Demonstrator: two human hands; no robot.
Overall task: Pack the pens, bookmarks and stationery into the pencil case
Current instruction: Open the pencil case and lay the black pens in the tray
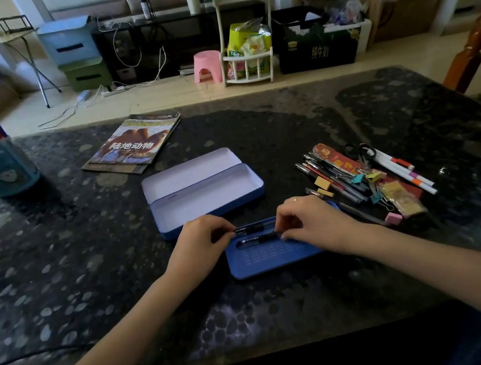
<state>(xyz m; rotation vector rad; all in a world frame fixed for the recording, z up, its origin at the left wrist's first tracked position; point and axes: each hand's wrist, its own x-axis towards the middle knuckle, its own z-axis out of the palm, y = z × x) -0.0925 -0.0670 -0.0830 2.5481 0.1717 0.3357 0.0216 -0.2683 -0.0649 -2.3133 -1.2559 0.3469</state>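
Left hand (pixel 201 240) and right hand (pixel 307 222) pinching black pens (pixel 258 239), magazine (pixel 132 143) titled 陆地动物

My tray (pixel 273 255) lies nearest me on the table (pixel 302 120), two pens (pixel 254 234) on its far part. My left hand (pixel 201 242) is at their left end, my right hand (pixel 307 222) at their right. Behind the tray sits the open case (pixel 202 189). The stationery pile (pixel 366 176) lies right; magazines (pixel 132 143) and pen cup (pixel 1 166) far left.
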